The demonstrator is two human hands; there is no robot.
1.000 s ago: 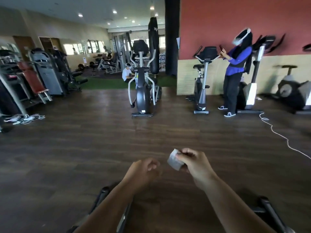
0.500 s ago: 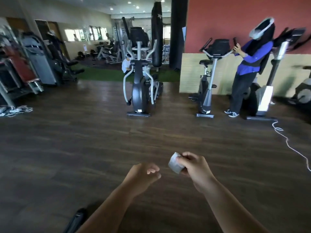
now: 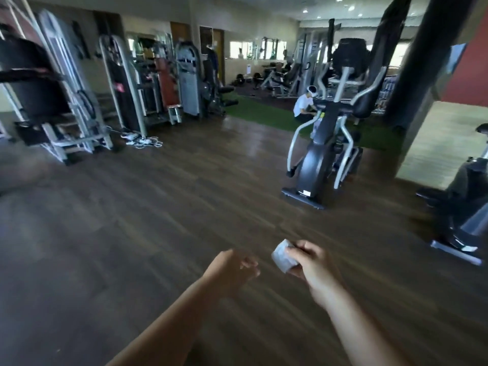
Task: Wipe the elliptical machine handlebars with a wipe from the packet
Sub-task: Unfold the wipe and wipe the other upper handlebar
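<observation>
Low in blurred view, right hand (image 3: 310, 264) pinches a half-hidden wipe (image 3: 280, 256); left hand (image 3: 232, 269) loosely curled, empty.

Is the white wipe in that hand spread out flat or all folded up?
Folded up. The wipe shows as a small compact pad pinched in the right hand, not a hanging open sheet.

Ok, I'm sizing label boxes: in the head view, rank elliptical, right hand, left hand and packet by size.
1. elliptical, though far off.
2. right hand and left hand, about alike.
3. packet, partly covered.
</observation>
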